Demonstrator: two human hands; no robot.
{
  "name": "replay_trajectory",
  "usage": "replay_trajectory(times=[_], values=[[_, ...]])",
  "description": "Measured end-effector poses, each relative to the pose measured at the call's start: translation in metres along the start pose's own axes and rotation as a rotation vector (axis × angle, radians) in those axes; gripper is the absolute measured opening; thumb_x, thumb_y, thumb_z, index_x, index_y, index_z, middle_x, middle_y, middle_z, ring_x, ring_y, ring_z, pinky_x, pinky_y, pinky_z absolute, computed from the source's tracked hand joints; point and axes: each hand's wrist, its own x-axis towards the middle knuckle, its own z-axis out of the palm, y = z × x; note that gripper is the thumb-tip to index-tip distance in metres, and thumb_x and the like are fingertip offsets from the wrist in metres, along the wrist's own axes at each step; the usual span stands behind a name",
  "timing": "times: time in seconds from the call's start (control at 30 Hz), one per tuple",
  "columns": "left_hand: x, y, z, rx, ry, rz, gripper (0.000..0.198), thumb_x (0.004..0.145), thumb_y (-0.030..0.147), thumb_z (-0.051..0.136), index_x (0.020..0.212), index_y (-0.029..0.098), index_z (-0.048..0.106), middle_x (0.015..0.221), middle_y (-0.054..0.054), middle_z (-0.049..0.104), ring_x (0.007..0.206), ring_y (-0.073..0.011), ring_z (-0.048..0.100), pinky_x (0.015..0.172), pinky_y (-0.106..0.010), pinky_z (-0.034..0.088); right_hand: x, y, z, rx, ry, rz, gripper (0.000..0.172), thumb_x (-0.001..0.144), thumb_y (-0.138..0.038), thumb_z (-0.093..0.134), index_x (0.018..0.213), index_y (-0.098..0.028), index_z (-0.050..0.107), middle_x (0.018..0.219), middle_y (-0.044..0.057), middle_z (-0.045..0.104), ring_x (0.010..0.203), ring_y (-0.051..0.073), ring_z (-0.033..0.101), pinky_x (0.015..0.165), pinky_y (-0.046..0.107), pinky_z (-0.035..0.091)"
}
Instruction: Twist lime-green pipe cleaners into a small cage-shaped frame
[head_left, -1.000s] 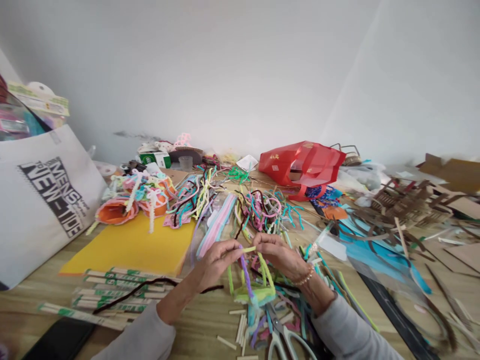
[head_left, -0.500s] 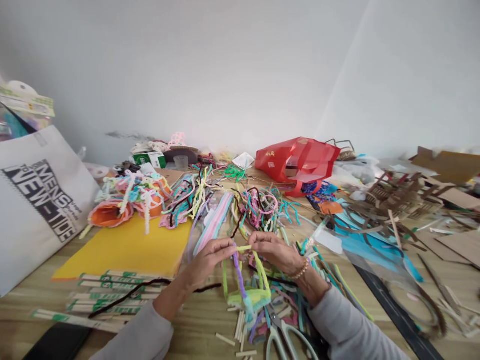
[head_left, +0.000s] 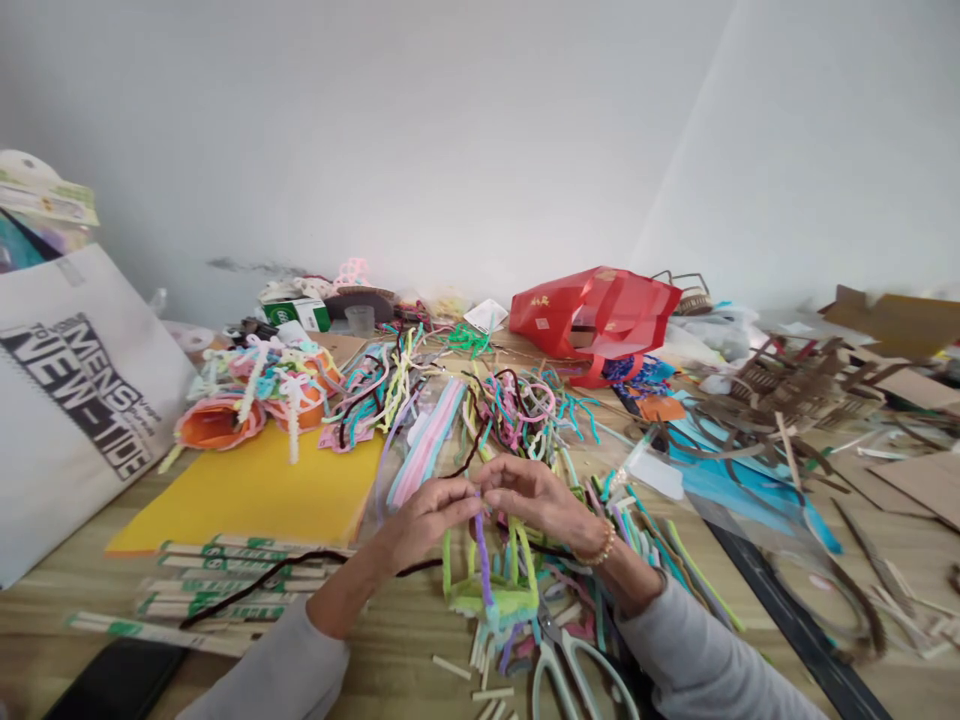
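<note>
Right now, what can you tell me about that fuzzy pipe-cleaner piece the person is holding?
The pipe-cleaner piece is a small handmade form of fuzzy wire stems. Its base is a woven band of lime green and pale yellow with some turquoise. Lime-green stems and a purple stem rise from it to the left hand and right hand, which grip its top. Loose pipe cleaners lie beneath it; whether they touch it is hard to tell.

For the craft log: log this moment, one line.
left hand: purple pipe cleaner | right hand: same | below: green woven piece | scissors
</note>
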Motion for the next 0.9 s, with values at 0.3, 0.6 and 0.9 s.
replay_trajectory(times=[0.3, 0.6, 0.9], values=[[0.004, -0.013, 0.002, -0.122, -0.011, -0.015, 0.03, 0.082, 0.039, 0.058, 0.069, 0.012, 0.062, 0.063, 0.002, 0.055, 0.063, -0.0114, 0.047, 0.065, -0.023, 0.036, -0.005, -0.015, 0.003, -0.177, -0.01, -0.016, 0.026, 0.086, -0.036, 0.058, 0.099, -0.015, 0.067, 0.089, 0.006, 0.063, 0.077, 0.014, 0.056, 0.066, 0.024, 0.044], [0.001, -0.013, 0.005, -0.092, -0.024, 0.011, 0.035, 0.08, 0.043, 0.061, 0.064, 0.012, 0.064, 0.063, 0.0, 0.06, 0.062, -0.0117, 0.05, 0.065, -0.022, 0.039, -0.009, -0.025, 0.002, -0.115, -0.123, 0.057, 0.023, 0.085, -0.036, 0.06, 0.096, -0.015, 0.06, 0.079, 0.002, 0.059, 0.069, 0.012, 0.05, 0.064, 0.023, 0.039], [-0.001, 0.003, 0.002, -0.161, -0.003, 0.013, 0.038, 0.083, 0.044, 0.055, 0.065, 0.012, 0.064, 0.06, 0.002, 0.053, 0.061, -0.0112, 0.043, 0.063, -0.024, 0.035, -0.007, -0.026, 0.0, -0.036, -0.056, 0.083, 0.026, 0.081, -0.039, 0.064, 0.087, -0.014, 0.059, 0.071, 0.001, 0.056, 0.064, 0.012, 0.05, 0.06, 0.024, 0.04]])
